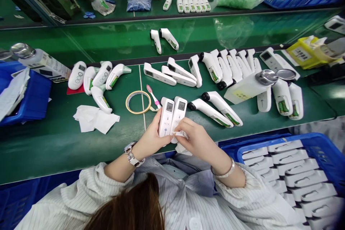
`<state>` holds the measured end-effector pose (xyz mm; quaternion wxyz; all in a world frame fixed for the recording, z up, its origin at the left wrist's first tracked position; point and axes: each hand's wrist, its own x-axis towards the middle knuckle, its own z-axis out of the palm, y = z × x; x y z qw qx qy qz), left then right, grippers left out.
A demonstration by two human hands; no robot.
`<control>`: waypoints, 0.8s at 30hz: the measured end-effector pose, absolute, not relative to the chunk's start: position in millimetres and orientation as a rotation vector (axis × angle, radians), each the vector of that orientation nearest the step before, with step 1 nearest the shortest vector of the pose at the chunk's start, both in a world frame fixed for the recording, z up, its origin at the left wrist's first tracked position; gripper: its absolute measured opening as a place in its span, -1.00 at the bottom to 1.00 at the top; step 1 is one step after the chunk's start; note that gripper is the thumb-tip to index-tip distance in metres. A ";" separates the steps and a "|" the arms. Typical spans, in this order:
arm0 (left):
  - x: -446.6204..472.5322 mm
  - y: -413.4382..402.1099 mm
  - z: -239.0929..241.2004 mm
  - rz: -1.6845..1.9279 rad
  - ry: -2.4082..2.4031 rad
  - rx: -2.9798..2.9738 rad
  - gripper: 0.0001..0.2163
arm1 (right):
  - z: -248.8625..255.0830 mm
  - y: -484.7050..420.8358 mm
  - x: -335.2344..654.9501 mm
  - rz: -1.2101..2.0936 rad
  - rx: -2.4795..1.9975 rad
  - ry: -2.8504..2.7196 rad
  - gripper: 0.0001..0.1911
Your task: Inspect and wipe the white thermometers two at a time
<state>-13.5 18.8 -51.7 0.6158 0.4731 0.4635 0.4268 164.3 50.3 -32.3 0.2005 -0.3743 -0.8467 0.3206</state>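
1. Across the green tabletop (pixel 61 151), I see white units (pixel 210 66) in clusters, the fullest near the far edge, right of the middle.
2. Past the near edge, toward its right corner, I have a blue crate (pixel 320 143) packed with similar white bodies.
3. By the near edge, about midway between its corners, I find the left hand (pixel 151 132) wrapped around the lower left of two white devices (pixel 165 120); I cannot tell whether they touch the surface. The right hand (pixel 198 136) has its fingers pinched on a white wipe (pixel 181 134) at the right device.
4. I judge the pair light, stiff and somewhat slippery, with windows that could scratch; I would take hold low along the long sides, clear of the screens.
5. They look smooth and slim, side by side, each with a grey display near the top and small printed symbols below.
6. At the fingertips, I read the wipe as soft and thin.
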 end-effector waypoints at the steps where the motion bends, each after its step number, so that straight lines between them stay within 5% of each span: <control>1: -13.1 18.9 -50.6 0.983 1.069 1.074 -0.15 | -33.8 52.6 166.1 0.848 -1.061 -2.328 -0.91; 16: -15.0 17.9 -49.4 0.988 0.988 0.862 -0.15 | -6.7 90.3 179.9 0.291 -1.298 -2.112 -0.74; 24: -12.2 15.6 -53.0 1.030 0.884 0.769 -0.05 | 31.0 188.4 95.5 0.348 -1.257 -2.400 -0.72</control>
